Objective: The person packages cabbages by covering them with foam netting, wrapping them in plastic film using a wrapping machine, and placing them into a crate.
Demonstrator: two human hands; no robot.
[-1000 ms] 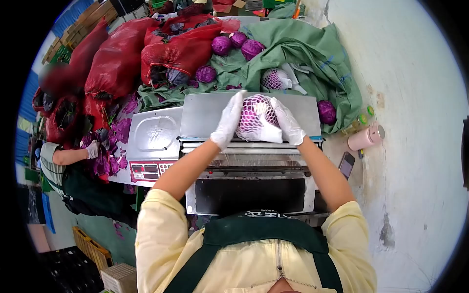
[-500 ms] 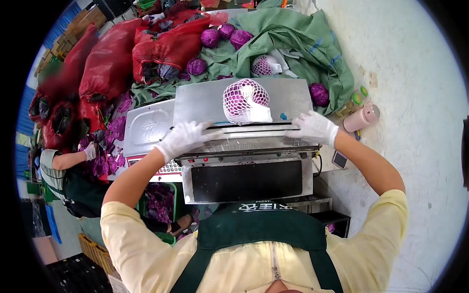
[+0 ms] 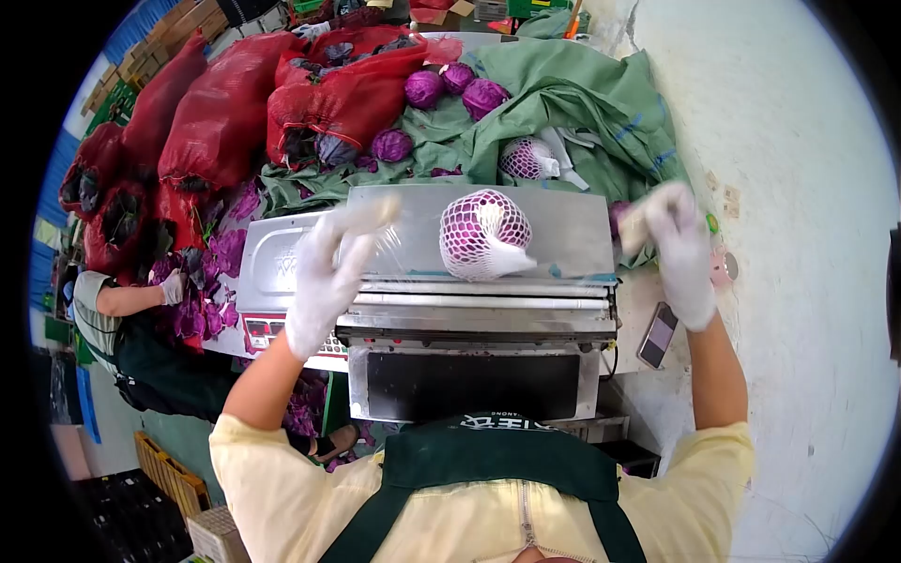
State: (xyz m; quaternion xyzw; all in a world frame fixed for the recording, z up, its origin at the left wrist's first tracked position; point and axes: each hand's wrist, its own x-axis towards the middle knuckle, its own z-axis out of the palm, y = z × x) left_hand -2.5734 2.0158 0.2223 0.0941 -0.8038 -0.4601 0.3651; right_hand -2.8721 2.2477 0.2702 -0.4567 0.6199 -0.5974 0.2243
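Observation:
A red cabbage [image 3: 484, 231] in a white foam net sleeve sits on the metal top of a film wrapping machine [image 3: 572, 225], the sleeve's tail pointing right. To its left my gloved left hand [image 3: 328, 272] is raised, fingers pinched on clear plastic film [image 3: 399, 242] that shows as faint glints. My gloved right hand [image 3: 678, 249] is raised beyond the machine's right end, slightly blurred, its fingertips closed together at the film's other side. Metal rollers [image 3: 488, 296] lie between me and the cabbage.
Left of the machine stands a scale [image 3: 272, 249]. Behind are loose red cabbages [image 3: 484, 98], another netted cabbage [image 3: 528, 159], green cloth [image 3: 601, 103] and red mesh sacks [image 3: 225, 113]. A phone [image 3: 657, 335] lies at right. A co-worker's gloved hand [image 3: 173, 287] is among purple leaves.
Both my hands have risen from the roller area and moved forward, the right one farther outward, drawing film up. The view has shifted slightly; the netted cabbage stays on the metal top.

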